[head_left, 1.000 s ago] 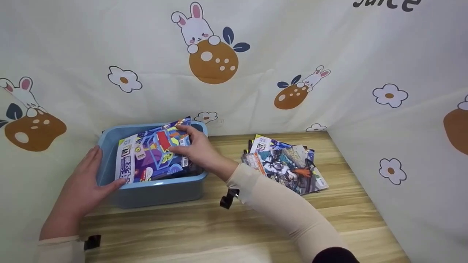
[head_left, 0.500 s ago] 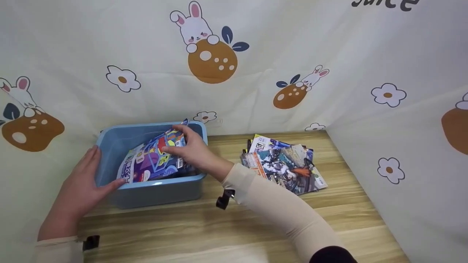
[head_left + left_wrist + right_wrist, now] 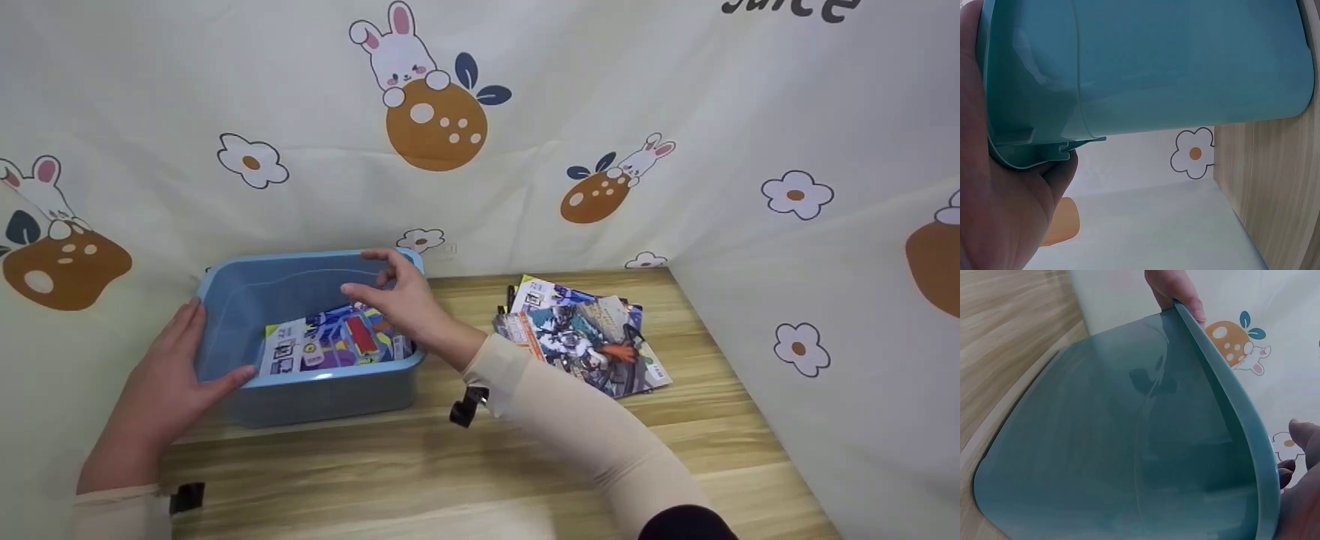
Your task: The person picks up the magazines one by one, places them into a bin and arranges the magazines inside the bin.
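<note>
A blue plastic bin (image 3: 322, 397) stands on the wooden surface. My left hand (image 3: 169, 367) grips its left corner, thumb on the front rim and fingers along the side; in the left wrist view the hand (image 3: 999, 202) wraps the rim. Inside lies a colourful magazine (image 3: 330, 337) with a purple and yellow cover, its lower part hidden by the front wall. Over the bin's right end hovers my right hand (image 3: 409, 300), thumb and index finger spread, nothing held between them. In the right wrist view the right hand's thumb (image 3: 1304, 434) shows beyond the rim.
A loose pile of magazines (image 3: 585, 349) lies to the right of the bin. Behind and at the sides hangs a pale cloth (image 3: 517, 217) printed with rabbits and flowers. Bare wooden surface (image 3: 360, 480) runs in front of the bin.
The right hand has let go of the magazine, which has dropped from a tilted position to lie lower in the bin. The left hand stays on the rim.
</note>
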Demonstrator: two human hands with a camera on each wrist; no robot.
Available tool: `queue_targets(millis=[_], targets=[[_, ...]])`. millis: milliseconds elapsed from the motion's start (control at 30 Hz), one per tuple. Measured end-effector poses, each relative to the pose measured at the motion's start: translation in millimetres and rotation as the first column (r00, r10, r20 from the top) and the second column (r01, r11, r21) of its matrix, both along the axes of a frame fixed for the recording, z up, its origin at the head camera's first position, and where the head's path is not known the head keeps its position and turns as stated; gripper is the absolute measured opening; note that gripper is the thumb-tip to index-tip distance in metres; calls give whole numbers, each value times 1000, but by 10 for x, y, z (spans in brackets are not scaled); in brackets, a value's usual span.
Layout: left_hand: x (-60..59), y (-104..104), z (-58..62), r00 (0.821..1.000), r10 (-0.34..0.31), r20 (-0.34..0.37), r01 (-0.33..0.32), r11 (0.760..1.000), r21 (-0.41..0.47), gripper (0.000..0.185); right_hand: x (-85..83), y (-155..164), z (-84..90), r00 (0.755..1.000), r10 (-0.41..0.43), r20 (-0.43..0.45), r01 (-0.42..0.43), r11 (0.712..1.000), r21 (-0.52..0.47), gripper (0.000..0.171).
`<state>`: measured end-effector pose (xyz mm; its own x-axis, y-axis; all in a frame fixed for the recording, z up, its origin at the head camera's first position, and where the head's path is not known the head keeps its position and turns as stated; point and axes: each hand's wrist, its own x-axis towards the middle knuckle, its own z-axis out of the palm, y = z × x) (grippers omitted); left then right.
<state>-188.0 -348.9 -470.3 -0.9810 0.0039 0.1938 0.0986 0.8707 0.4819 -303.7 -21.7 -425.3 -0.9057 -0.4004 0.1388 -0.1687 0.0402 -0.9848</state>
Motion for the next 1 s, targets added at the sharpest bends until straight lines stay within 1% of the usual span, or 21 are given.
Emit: queue_targets(millis=[67, 167, 300, 367, 433, 500, 533, 633, 700, 767, 867, 933, 1000], targets=[[-5, 7, 2, 1000, 7, 3, -7, 1000, -1, 127, -2, 62, 5, 1000, -5, -26, 5, 1000, 4, 53], [-14, 17, 7, 1000, 12, 8, -12, 1000, -3, 127, -8, 191, 0, 996, -28, -89, 29, 1000, 8, 45], [-25, 23, 18, 1000, 12, 10, -12, 1000, -7, 127, -15, 476, -75, 989, -30, -147, 34, 999, 25, 41], [-28, 22, 22, 1000, 10, 7, -10, 1000, -4, 127, -21, 670, -141, 982, -17, -188, 34, 996, 87, 42], [-26, 16, 24, 1000, 7, 5, -7, 1000, -2, 127, -36, 885, -215, 971, 4, -240, 38, 984, 172, 44], [-21, 5, 22, 1000, 3, -2, -3, 1000, 2, 127, -64, 1112, -296, 954, 31, -299, 56, 959, 279, 48], [-16, -2, 19, 1000, 3, -5, -3, 1000, 5, 126, -82, 1233, -344, 943, 43, -330, 74, 940, 333, 50], [7, -18, -3, 1000, 2, -6, -2, 1000, 9, 126, -140, 1606, -514, 924, 71, -375, 112, 888, 445, 54], [22, -22, -20, 1000, 2, -3, -2, 1000, 10, 126, -184, 1875, -639, 919, 81, -387, 136, 854, 502, 57], [33, -22, -34, 1000, 4, 3, -4, 1000, 5, 126, -222, 2154, -757, 926, 71, -372, 159, 818, 552, 61], [33, -17, -37, 1000, 5, 7, -5, 1000, -1, 126, -276, 2555, -900, 940, 23, -339, 201, 767, 609, 68], [22, -12, -31, 1000, 6, 7, -6, 1000, -7, 126, -298, 2795, -969, 950, -24, -311, 225, 742, 632, 74], [11, -8, -20, 1000, 7, 9, -7, 1000, -11, 126, -310, 3002, -1015, 953, -63, -297, 247, 727, 640, 79]])
